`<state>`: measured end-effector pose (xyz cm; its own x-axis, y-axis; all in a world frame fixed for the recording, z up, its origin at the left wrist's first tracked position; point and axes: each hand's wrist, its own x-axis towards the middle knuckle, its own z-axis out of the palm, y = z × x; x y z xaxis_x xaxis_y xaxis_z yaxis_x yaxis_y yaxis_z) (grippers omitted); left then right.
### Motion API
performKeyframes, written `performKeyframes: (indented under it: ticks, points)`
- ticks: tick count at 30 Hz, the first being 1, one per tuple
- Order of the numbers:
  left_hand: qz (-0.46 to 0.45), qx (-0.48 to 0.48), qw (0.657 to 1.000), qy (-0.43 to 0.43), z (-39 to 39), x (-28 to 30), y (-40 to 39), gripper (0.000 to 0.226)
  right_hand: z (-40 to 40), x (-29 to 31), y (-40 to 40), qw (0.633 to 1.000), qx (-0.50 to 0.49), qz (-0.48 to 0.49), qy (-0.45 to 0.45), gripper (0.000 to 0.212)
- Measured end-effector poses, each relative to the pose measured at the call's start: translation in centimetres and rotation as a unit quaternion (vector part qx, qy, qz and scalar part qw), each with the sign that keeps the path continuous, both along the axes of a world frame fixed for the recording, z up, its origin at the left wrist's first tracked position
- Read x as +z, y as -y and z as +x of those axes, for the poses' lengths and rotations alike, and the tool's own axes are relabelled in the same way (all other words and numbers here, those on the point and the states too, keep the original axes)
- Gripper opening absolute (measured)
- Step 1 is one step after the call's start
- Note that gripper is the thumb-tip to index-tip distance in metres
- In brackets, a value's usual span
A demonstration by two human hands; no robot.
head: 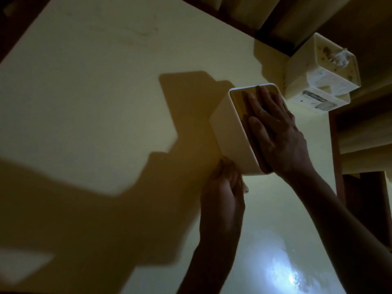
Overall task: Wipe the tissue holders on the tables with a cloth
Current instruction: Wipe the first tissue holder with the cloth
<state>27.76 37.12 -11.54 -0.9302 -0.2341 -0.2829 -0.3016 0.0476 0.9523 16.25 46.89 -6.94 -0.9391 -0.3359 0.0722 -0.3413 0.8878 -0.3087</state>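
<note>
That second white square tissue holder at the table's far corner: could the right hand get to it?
Probably yes. The second white square tissue holder sits just beyond the right hand, nothing between them, though that hand now rests on the nearer white holder.

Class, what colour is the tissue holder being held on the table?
Cream-white tissue holder, clearest in the head view.

The scene is dim, with a yellow-green cast over the pale table [84,81]. Light falls from the right: the white tissue holder [231,132] and both arms throw broad, dark, hard-edged shadows leftward across the table. A bright bluish-white glare patch [282,274] shines on the glossy surface at the bottom, mottled at its edges. The left hand [222,194] is motion-blurred and mostly in shadow; the right hand [277,132] is sharper but dark. The corners sink to near black, and the straight table edges lean with wide-angle distortion.
</note>
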Motion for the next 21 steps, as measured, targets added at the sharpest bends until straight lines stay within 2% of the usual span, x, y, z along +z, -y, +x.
performKeyframes:
  ticks: [2, 6, 9, 11, 13, 16, 19, 21]
  points:
    - [0.055, -0.004, 0.998, 0.023, -0.3, 0.3, 1.5, 0.018, 0.0, 0.2, 0.1, 1.000, -0.004, -0.002, -0.001, 0.053]
    - [0.124, 0.061, 0.990, 0.007, -0.9, 0.9, 5.4, 0.031, 0.4, 0.6, 0.4, 1.000, -0.014, 0.000, 0.004, 0.050]
    - [0.155, 0.120, 0.979, 0.052, -2.0, 0.5, 8.0, 0.015, 0.3, 1.3, 1.2, 0.998, -0.017, 0.057, 0.033, 0.057]
    - [0.184, 0.146, 0.967, 0.093, -2.4, -0.1, 9.1, 0.003, 0.4, 1.4, 2.4, 0.994, -0.061, 0.087, 0.026, 0.064]
    - [0.184, 0.150, 0.970, 0.051, -2.4, -0.3, 9.4, 0.001, 0.7, 1.2, 3.9, 0.985, -0.165, 0.037, 0.036, 0.058]
    - [0.183, 0.140, 0.973, 0.005, -2.0, 0.4, 9.2, 0.019, 0.8, 0.4, 5.8, 0.954, -0.290, -0.012, 0.068, 0.062]
    - [0.191, 0.121, 0.974, 0.005, -1.8, 0.4, 9.1, 0.027, 1.0, -0.4, 6.1, 0.951, -0.302, 0.013, 0.061, 0.065]
    - [0.210, 0.125, 0.970, 0.016, -1.7, 0.2, 9.2, 0.032, 1.1, -0.6, 5.6, 0.960, -0.274, 0.026, 0.039, 0.065]
